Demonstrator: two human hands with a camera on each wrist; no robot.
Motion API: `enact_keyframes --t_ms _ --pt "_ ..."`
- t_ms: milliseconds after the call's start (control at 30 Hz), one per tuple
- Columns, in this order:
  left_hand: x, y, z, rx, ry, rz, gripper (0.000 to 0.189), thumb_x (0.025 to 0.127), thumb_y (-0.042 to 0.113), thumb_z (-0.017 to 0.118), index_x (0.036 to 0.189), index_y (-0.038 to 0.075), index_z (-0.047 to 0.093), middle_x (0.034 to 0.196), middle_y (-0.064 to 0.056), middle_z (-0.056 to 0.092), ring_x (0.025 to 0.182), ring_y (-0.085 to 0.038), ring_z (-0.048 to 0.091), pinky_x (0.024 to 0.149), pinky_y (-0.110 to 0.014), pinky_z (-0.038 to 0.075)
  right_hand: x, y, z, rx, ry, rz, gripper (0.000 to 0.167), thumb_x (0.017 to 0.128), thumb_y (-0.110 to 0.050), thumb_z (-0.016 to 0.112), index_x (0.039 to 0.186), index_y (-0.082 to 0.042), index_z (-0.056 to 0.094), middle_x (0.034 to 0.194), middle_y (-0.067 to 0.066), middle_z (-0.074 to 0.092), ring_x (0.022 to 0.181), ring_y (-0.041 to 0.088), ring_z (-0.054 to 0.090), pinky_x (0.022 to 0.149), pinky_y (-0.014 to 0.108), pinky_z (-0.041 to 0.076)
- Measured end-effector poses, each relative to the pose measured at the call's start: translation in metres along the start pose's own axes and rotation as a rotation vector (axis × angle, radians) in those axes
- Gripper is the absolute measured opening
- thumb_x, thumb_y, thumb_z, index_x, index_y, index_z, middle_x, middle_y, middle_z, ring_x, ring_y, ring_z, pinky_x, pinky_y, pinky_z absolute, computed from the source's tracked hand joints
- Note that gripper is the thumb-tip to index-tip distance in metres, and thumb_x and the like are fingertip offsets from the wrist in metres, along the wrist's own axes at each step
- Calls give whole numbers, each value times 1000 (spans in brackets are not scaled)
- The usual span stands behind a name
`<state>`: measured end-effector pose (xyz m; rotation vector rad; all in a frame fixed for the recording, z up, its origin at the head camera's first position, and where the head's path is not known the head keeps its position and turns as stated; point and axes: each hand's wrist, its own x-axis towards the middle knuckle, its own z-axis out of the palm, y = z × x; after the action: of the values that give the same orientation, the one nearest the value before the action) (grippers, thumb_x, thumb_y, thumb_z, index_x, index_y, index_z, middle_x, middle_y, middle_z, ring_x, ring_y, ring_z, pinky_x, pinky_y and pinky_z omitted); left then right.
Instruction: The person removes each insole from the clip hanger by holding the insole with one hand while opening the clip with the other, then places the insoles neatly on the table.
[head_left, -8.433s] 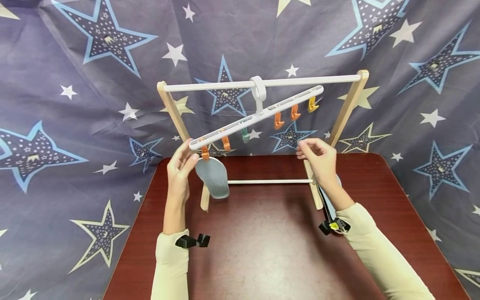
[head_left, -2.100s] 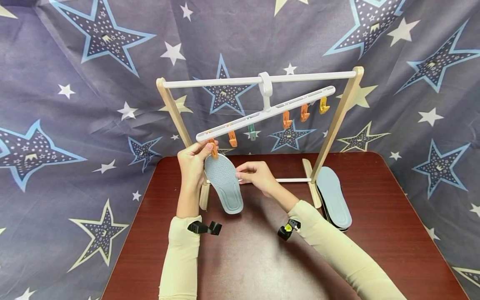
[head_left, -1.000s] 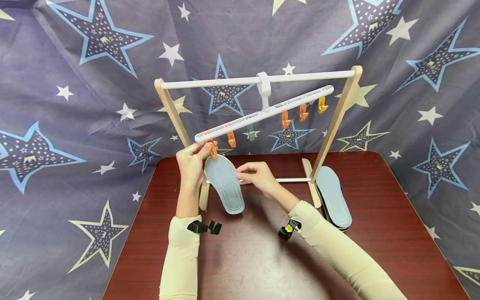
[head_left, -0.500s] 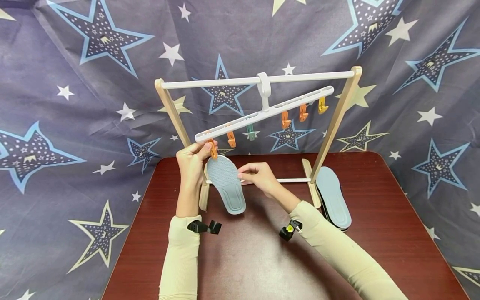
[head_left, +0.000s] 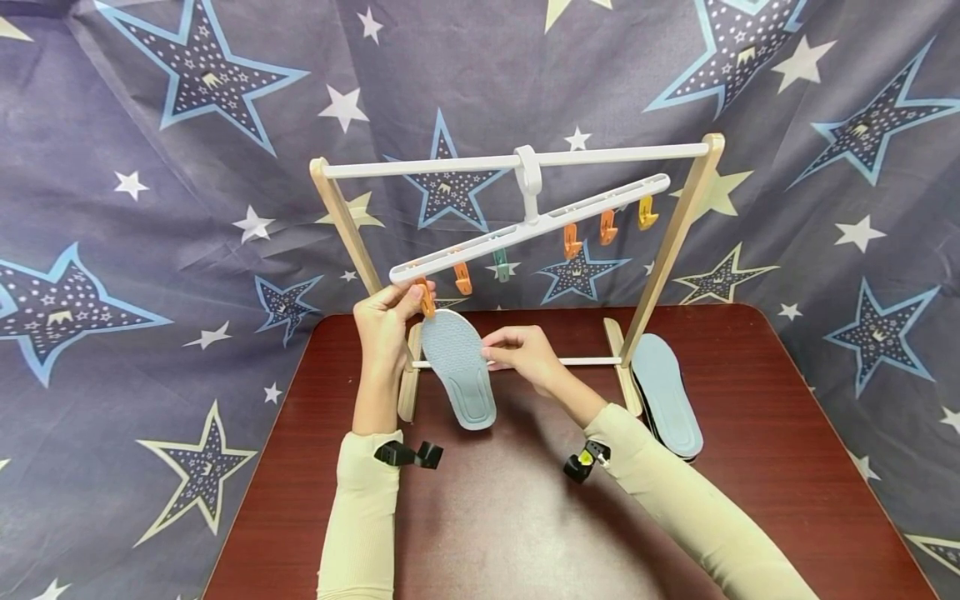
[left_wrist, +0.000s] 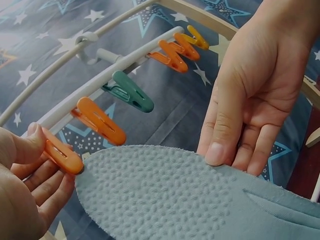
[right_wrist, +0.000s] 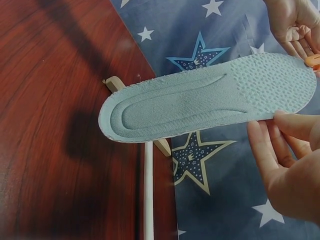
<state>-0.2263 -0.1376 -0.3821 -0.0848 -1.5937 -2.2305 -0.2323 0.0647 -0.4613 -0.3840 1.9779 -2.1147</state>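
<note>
My left hand (head_left: 381, 333) pinches the leftmost orange clip (head_left: 425, 300) at the low end of the white clip hanger (head_left: 480, 247). A light blue-grey insole (head_left: 459, 367) slants down just below this clip, textured end uppermost. Thumb and fingers of my right hand (head_left: 523, 358) pinch the insole's right edge. In the left wrist view the clip's tip (left_wrist: 75, 166) meets the insole's rounded end (left_wrist: 95, 172); whether it still grips there I cannot tell. The right wrist view shows the whole insole (right_wrist: 175, 102), its cupped heel end free.
The hanger hooks over the white top rod (head_left: 615, 154) of a wooden stand (head_left: 678, 233) and tilts up to the right. More orange clips, a green clip (head_left: 501, 265) and a yellow clip (head_left: 647, 213) hang along it. Stacked insoles (head_left: 667, 396) lie right on the dark red table (head_left: 750, 467).
Earlier the insole hung from the clip, my right hand apart. Since then my left hand has taken the clip and my right the insole's edge; lately the insole has shifted slightly right.
</note>
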Motion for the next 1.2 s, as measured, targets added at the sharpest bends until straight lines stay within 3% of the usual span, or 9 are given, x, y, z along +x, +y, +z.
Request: enact_keyframes --t_ms 100,367,767,1200 --pt "0 -1 0 1 -8 2 15 91 -7 70 103 -16 72 76 -1 77 71 -14 75 62 -22 60 -1 1 -3 -3 6 2 23 89 9 70 110 18 68 88 9 75 74 11 71 79 45 64" --pt "0 -4 -1 -18 -21 25 22 91 -10 66 109 -24 66 78 -2 78 72 -13 75 66 -23 62 -6 1 -14 22 27 8 24 89 8 71 111 18 68 89 9 75 75 12 72 87 56 60" --pt "0 -8 -3 -49 -49 51 26 92 -12 64 115 -25 62 83 -4 79 79 -13 76 72 -24 62 -19 -8 -38 48 55 -25 27 90 7 71 113 20 65 89 5 75 79 14 74 81 43 64" --pt "0 -9 -4 -50 -65 24 29 95 -9 62 120 -24 60 87 -1 79 82 -13 77 76 -24 63 -34 -24 -72 57 114 -27 27 93 4 69 115 19 63 87 -2 76 79 14 76 83 43 63"
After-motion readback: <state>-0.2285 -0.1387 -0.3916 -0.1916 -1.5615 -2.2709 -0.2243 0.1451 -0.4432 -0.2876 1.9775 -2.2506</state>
